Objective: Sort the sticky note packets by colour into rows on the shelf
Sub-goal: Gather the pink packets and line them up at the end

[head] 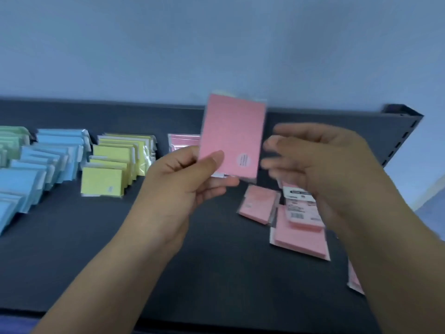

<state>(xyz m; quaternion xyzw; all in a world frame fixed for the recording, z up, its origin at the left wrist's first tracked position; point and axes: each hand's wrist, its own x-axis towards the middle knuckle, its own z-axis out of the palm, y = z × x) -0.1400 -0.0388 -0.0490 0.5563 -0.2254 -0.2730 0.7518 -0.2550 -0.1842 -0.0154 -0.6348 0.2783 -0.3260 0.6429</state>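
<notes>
My left hand (pixel 190 179) pinches a pink sticky note packet (pixel 232 133) by its lower left corner and holds it upright above the dark shelf (pixel 96 237). My right hand (pixel 320 160), blurred, hovers just right of the packet with loosely curled fingers and holds nothing. On the shelf stand rows of green packets (pixel 12 141), blue packets (pixel 41 165) and yellow packets (pixel 115 162). One pink packet (pixel 184 142) lies behind my left hand. Loose pink packets (pixel 260 204) lie scattered under my right hand, one showing a barcode label (pixel 298 203).
The shelf has a raised back edge and a perforated bracket (pixel 404 131) at its right end. A pale blue wall (pixel 216 44) rises behind it. Another pink packet (pixel 355 278) peeks out beside my right forearm near the shelf's right front.
</notes>
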